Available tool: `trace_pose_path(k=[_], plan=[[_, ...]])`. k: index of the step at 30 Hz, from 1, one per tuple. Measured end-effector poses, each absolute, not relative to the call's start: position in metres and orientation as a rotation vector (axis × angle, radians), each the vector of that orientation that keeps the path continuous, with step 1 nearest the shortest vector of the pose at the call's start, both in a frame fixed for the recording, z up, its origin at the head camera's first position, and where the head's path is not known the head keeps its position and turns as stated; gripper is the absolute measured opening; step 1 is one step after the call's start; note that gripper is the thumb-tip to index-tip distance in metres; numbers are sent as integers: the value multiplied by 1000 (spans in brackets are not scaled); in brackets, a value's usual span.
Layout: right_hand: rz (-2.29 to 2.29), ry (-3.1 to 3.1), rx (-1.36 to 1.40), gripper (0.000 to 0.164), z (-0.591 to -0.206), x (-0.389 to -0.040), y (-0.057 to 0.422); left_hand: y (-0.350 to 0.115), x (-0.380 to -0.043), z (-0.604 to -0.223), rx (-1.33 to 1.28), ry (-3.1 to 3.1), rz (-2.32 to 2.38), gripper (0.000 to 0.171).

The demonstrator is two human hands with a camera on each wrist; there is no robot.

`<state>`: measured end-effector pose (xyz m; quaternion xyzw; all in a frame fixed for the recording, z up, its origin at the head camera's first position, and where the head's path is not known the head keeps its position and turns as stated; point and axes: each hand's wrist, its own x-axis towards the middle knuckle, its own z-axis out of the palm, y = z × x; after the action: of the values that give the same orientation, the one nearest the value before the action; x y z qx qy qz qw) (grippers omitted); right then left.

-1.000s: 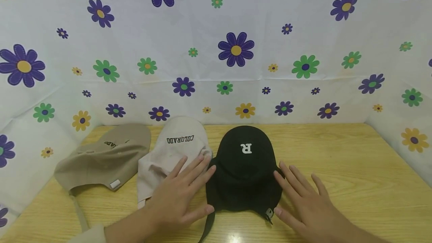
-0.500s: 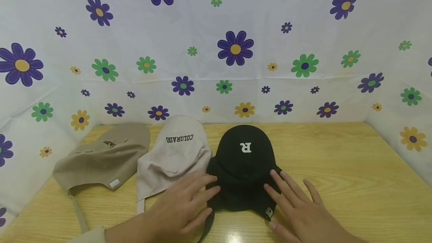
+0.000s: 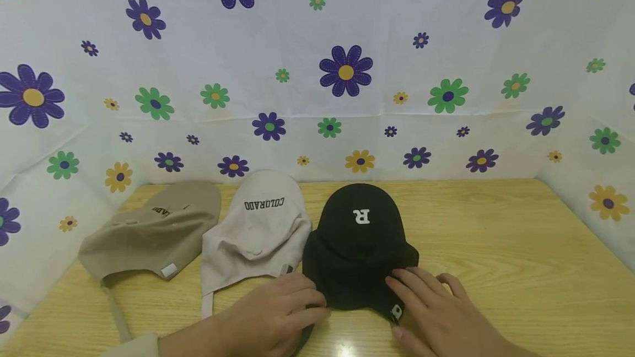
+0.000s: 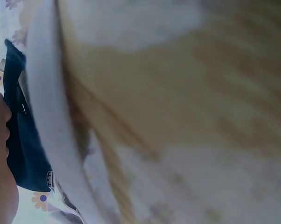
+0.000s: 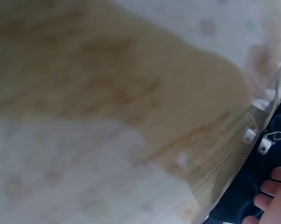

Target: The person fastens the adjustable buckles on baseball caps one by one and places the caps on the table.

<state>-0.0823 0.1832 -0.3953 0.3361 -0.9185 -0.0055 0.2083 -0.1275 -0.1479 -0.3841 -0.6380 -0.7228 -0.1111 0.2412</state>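
A black baseball cap (image 3: 361, 247) with a white letter R lies on the table, its rounded brim toward the back. My left hand (image 3: 278, 313) has its fingers curled at the cap's near left corner, around the strap; its thumb is hidden. At the near right corner my right hand (image 3: 441, 315) grips the edge with bent fingers, the thumb low beside the metal buckle (image 3: 396, 312). In the right wrist view the fingers (image 5: 270, 189) lie on the dark fabric below the buckle. The left wrist view shows the left hand (image 4: 0, 154) against the cap.
Left of the black cap lies a pale pink cap (image 3: 260, 230) lettered COLORADO. A tan cap (image 3: 149, 241) with a dangling strap is farther left. The wooden table (image 3: 511, 236) extends to the right, with a flowered cloth (image 3: 297, 32) behind.
My left hand has come down off the pink cap toward the near left corner of the black cap and curled its fingers. My right hand has shifted left and bent its fingers onto the edge.
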Motion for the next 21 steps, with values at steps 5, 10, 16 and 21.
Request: trace_pose_path(k=[5, 10, 16, 21], plan=[[16, -2545, 982, 49, -391, -85, 181, -148, -128, -385, -1843, -2009, -276, 33], [46, -2517, 1044, 36, -389, -87, 180, -147, -130, -386, -1894, -2032, -258, 33], [102, -2455, 1139, 45, -391, -89, 182, -145, -131, -387, -1913, -2018, -258, 22], [185, -2479, 1192, 63, -392, -90, 183, -143, -129, -386, -1920, -2010, -242, 18]])
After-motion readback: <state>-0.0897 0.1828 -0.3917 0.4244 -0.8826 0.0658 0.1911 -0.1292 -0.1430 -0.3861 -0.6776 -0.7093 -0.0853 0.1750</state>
